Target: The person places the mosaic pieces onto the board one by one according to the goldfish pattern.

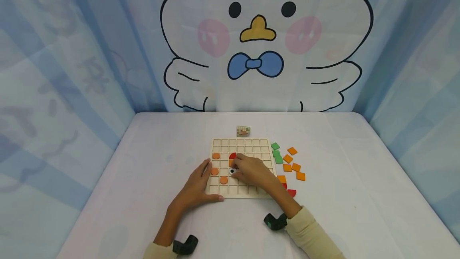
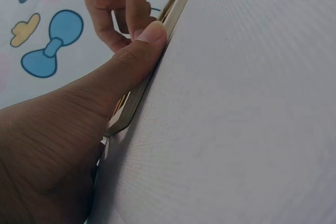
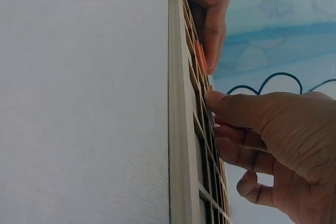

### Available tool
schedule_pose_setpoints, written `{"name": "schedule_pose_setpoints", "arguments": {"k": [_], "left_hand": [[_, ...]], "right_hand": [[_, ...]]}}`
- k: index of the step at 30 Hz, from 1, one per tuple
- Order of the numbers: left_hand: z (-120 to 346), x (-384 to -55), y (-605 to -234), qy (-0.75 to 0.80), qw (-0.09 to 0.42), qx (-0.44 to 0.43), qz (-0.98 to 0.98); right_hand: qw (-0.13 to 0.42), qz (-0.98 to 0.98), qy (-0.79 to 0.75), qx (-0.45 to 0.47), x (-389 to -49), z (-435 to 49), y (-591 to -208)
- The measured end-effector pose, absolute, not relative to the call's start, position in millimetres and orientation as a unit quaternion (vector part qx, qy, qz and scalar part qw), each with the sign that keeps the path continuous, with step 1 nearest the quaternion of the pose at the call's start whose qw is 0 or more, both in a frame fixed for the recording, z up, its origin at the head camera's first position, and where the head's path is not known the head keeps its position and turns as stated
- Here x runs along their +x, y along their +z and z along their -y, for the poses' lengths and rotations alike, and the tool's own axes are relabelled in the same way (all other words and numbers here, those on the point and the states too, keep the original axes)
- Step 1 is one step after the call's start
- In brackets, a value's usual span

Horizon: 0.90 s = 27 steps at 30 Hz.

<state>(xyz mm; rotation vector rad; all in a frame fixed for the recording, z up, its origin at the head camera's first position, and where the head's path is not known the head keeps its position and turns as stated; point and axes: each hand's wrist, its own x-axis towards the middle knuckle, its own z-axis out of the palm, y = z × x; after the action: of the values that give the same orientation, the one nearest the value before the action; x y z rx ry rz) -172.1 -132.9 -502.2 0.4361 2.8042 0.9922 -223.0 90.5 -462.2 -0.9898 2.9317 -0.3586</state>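
Note:
A pale wooden grid board lies flat on the table. My left hand rests at its near left corner, fingers straight along the left side and thumb pressed on the front edge. Over the middle, my right hand pinches a white round eye piece with a black dot between thumb and fingertips. Just behind it on the board are an orange square and a red rounded piece, both partly covered by the right fingers. Three orange discs sit in cells on the left side.
Behind the board is a small pattern card. Along its right side lie several green pieces, several orange squares and red pieces. A printed curtain hangs beyond the table.

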Motion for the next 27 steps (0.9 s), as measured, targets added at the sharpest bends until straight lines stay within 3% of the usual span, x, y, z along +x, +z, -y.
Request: {"name": "schedule_pose_setpoints", "arguments": {"k": [27], "left_hand": [[131.8,-173.0,-504.9,0.330,0.065,0.139,-0.931]], "right_hand": [[-0.013,-0.939,-0.123,-0.321,-222.1,-100.1,-461.9]]}}
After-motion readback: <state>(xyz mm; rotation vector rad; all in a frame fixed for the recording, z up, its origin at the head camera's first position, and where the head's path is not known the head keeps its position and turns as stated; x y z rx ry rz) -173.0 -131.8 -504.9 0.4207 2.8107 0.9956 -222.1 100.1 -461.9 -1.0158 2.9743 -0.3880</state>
